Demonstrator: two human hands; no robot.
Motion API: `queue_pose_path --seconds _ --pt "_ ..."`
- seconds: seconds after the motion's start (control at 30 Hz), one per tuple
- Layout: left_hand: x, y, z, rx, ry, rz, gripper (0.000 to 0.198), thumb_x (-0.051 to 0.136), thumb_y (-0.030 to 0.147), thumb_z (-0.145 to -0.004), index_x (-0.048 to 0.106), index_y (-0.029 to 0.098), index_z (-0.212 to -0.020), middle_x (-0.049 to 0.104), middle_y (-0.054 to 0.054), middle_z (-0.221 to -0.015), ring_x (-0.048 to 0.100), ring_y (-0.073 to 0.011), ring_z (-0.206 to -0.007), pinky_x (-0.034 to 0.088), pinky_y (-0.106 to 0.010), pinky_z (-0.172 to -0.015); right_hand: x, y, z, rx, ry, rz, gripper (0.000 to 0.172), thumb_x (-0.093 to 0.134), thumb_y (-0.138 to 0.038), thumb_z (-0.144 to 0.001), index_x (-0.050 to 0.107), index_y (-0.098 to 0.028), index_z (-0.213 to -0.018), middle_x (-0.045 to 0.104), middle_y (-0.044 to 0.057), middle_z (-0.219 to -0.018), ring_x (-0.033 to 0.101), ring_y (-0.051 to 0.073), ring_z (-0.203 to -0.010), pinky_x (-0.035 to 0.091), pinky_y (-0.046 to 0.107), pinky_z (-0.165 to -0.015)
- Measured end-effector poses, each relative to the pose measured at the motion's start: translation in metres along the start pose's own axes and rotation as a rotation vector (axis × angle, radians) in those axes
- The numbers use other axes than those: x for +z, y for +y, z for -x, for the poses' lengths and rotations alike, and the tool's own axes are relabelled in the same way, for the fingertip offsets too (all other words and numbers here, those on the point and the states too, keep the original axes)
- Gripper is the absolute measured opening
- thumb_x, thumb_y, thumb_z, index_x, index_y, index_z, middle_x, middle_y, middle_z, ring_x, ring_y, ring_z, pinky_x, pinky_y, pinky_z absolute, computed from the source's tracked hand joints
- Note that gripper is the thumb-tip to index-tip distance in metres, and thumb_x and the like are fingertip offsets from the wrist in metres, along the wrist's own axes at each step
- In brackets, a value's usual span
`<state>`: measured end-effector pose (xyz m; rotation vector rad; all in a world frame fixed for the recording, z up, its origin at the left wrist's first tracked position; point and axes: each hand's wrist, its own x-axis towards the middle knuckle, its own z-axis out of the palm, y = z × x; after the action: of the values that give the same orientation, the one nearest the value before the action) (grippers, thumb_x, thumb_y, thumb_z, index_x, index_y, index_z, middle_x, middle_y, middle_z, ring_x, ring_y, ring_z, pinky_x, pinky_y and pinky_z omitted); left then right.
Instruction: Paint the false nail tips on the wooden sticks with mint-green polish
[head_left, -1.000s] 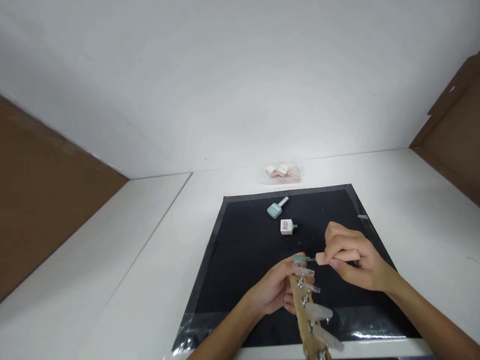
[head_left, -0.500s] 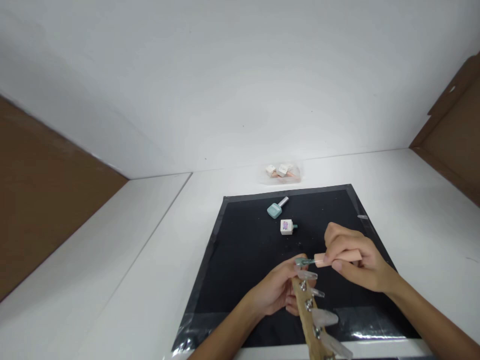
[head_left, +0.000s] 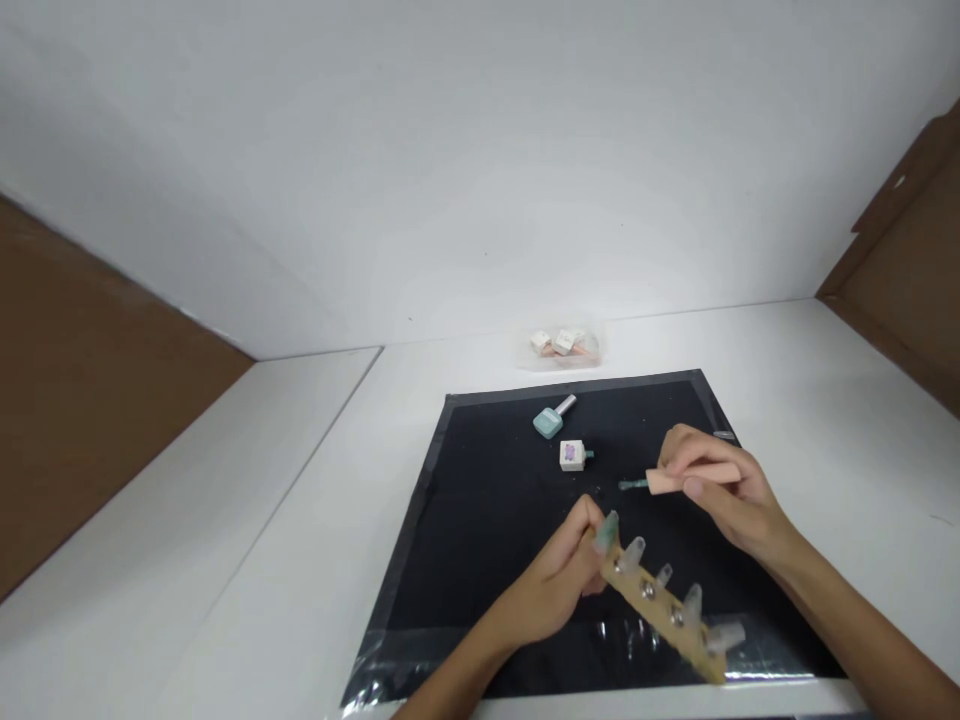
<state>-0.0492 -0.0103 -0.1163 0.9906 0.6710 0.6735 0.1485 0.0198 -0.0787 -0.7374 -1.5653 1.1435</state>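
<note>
My left hand (head_left: 551,590) is closed around one end of a wooden nail display stand (head_left: 664,620), which slants down to the right. Several clear false nails stick out from metal studs along it. The false nail nearest my fingers (head_left: 608,532) carries green polish. My right hand (head_left: 731,492) pinches the peach handle of a nail polish brush (head_left: 664,481); its green-coated bristles point left, apart from the nails. Beyond my hands, an uncapped white polish bottle (head_left: 571,456) lies on its side with a green neck. Behind it lies a teal nail polish bottle (head_left: 548,423) with a silver cap.
A black mat (head_left: 465,520) covers the middle of the white table (head_left: 300,540). At the back, a clear plastic box (head_left: 559,350) holds white bottles with peach caps. A clear false nail (head_left: 724,435) lies at the mat's right edge. A white wall rises behind.
My right hand has drawn the brush up and right, off the false nail. My left hand has turned the display stand so its near end swings right, and the end nail now points upward.
</note>
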Motion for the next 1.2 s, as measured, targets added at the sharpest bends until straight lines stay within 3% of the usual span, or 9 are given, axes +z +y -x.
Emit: queue_pose_path --seconds 0.1,0.2,0.5,0.67,0.77,0.9,1.0,1.2 --pt "-0.001 0.002 0.005 0.158 0.037 -0.300 0.029 0.038 0.046 -0.088 0.034 0.020 -0.076 0.036 0.004 -0.069 0.029 -0.0089 -0.059 0.027 -0.023 -0.057 -0.007 0.000 0.000 0.040 0.011 -0.014 0.012 0.058 -0.034 -0.083 0.061 -0.024 -0.089 0.050 0.003 -0.076 0.047 0.017 -0.069 0.037 0.029 -0.059" --pt "-0.002 0.004 0.005 0.255 0.015 -0.477 0.023 0.031 0.039 -0.092 0.033 0.021 -0.078 0.037 0.003 -0.071 0.030 -0.0105 -0.061 0.027 -0.025 -0.062 -0.008 -0.005 -0.001 0.014 -0.091 -0.035 0.010 0.058 -0.032 -0.083 0.061 -0.023 -0.083 0.049 0.002 -0.071 0.046 0.016 -0.066 0.036 0.029 -0.057" --pt "-0.003 0.004 0.003 0.304 -0.034 -0.651 0.013 0.029 0.027 -0.092 0.031 0.022 -0.080 0.036 0.003 -0.072 0.029 -0.0112 -0.060 0.025 -0.026 -0.060 0.006 -0.012 -0.005 -0.081 -0.270 0.081 0.007 0.054 -0.023 -0.085 0.058 -0.019 -0.080 0.050 0.001 -0.067 0.047 0.014 -0.062 0.038 0.027 -0.054" --pt "-0.003 0.000 0.004 0.310 -0.057 -0.682 0.011 0.029 0.024 -0.091 0.030 0.022 -0.080 0.036 0.002 -0.072 0.030 -0.0113 -0.060 0.026 -0.026 -0.060 0.004 -0.006 -0.004 -0.093 -0.209 0.178 0.011 0.051 -0.012 -0.084 0.058 -0.020 -0.081 0.054 0.002 -0.069 0.049 0.014 -0.065 0.040 0.028 -0.057" --pt "-0.003 -0.001 0.003 0.333 -0.060 -0.710 0.010 0.029 0.022 -0.090 0.029 0.022 -0.080 0.037 0.002 -0.072 0.031 -0.0110 -0.059 0.027 -0.025 -0.059 0.004 -0.005 -0.003 -0.113 -0.173 0.162 0.011 0.050 -0.015 -0.086 0.058 -0.020 -0.080 0.054 0.002 -0.071 0.049 0.014 -0.065 0.040 0.028 -0.058" --pt "-0.003 0.000 0.001 0.395 -0.060 -0.789 0.009 0.030 0.017 -0.087 0.029 0.022 -0.080 0.036 0.004 -0.070 0.030 -0.0098 -0.056 0.027 -0.024 -0.056 0.005 -0.007 -0.003 -0.090 -0.232 0.053 0.012 0.052 -0.026 -0.087 0.057 -0.019 -0.079 0.052 0.001 -0.067 0.048 0.013 -0.061 0.039 0.026 -0.053" --pt "-0.002 0.000 -0.001 0.404 -0.060 -0.823 0.009 0.031 0.016 -0.087 0.028 0.022 -0.081 0.036 0.005 -0.069 0.030 -0.0090 -0.054 0.027 -0.023 -0.054 0.007 -0.007 -0.004 -0.109 -0.280 0.095 0.010 0.054 -0.020 -0.085 0.058 -0.018 -0.077 0.055 0.001 -0.065 0.049 0.013 -0.061 0.039 0.026 -0.054" --pt "-0.003 -0.003 -0.001 0.377 -0.067 -0.854 0.009 0.031 0.017 -0.087 0.028 0.022 -0.080 0.038 0.004 -0.068 0.031 -0.0087 -0.054 0.029 -0.023 -0.053 0.006 -0.003 -0.003 -0.216 -0.149 0.203 0.017 0.051 -0.006 -0.083 0.058 -0.020 -0.074 0.060 0.001 -0.071 0.051 0.013 -0.065 0.041 0.028 -0.060"
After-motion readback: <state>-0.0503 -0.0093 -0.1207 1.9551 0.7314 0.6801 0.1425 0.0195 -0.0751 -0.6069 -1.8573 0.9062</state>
